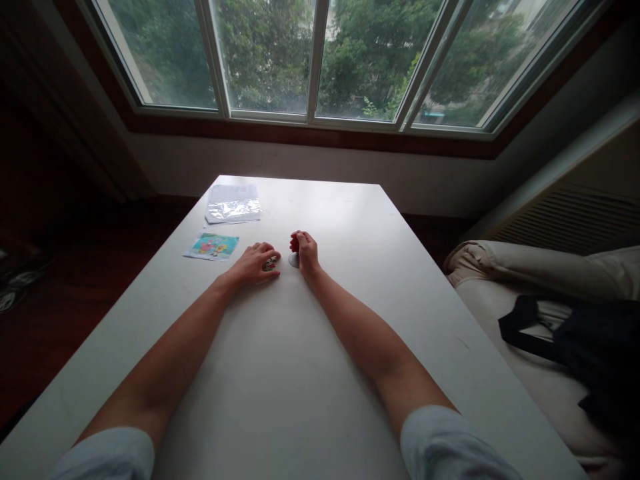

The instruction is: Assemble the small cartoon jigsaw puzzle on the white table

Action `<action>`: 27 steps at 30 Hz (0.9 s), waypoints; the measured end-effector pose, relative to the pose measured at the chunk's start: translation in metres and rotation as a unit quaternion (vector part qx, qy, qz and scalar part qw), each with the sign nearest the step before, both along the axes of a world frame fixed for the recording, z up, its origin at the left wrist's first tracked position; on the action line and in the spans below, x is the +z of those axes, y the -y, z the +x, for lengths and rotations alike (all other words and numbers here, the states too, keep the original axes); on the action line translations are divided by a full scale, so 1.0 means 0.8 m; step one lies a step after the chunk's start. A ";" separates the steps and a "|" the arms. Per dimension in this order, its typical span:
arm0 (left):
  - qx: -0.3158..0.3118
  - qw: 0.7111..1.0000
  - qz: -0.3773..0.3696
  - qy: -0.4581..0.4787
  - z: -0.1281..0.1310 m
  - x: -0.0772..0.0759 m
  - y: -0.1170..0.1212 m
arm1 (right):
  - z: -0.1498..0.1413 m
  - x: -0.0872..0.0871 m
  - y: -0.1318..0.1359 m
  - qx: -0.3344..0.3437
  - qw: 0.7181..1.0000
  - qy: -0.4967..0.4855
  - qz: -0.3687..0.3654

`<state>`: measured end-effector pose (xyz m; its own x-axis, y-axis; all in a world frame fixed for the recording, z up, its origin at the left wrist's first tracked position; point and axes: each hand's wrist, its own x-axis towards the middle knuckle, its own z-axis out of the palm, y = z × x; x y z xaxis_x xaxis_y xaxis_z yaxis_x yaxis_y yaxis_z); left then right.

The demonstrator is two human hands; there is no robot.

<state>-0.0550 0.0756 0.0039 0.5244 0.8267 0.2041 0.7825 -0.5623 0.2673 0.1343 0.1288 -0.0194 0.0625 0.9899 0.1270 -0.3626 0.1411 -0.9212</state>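
Observation:
My left hand (254, 262) rests on the white table (280, 373), its fingers and thumb curved round a small heap of tiny pale and dark pieces (271, 263). Their exact kind is too small to make out. Just to the right, my right hand (306, 251) is upright with its fingers curled in. Whatever those fingers hold is hidden. A small grey, flat, rounded thing (293, 260) shows at the table beneath the right hand, partly covered by it. Left of my left hand lies a colourful cartoon picture sheet (214, 246), mostly turquoise with pink and yellow figures.
A clear plastic sleeve with white paper (234, 203) lies at the table's far left corner. Beyond the far edge is a wide window (310, 60). On the right stands a light-coloured sofa (500, 287) with a dark bag (595, 347) on it.

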 end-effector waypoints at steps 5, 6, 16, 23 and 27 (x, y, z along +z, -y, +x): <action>0.020 1.000 0.003 0.017 -0.002 -0.008 -0.004 | 0.001 0.000 -0.001 0.000 1.000 0.001 -0.002; 0.025 0.999 0.007 0.023 -0.001 -0.010 -0.005 | 0.001 -0.001 -0.002 0.000 1.000 0.001 -0.002; 0.055 0.996 0.025 0.063 0.001 -0.018 -0.010 | 0.001 -0.002 -0.002 -0.001 1.000 0.013 -0.003; 0.080 0.994 0.033 0.070 0.004 -0.020 -0.010 | 0.001 -0.002 -0.002 -0.002 1.000 0.011 -0.002; 0.087 0.994 0.029 0.067 0.005 -0.019 -0.010 | 0.001 -0.001 -0.002 -0.001 1.000 0.009 -0.005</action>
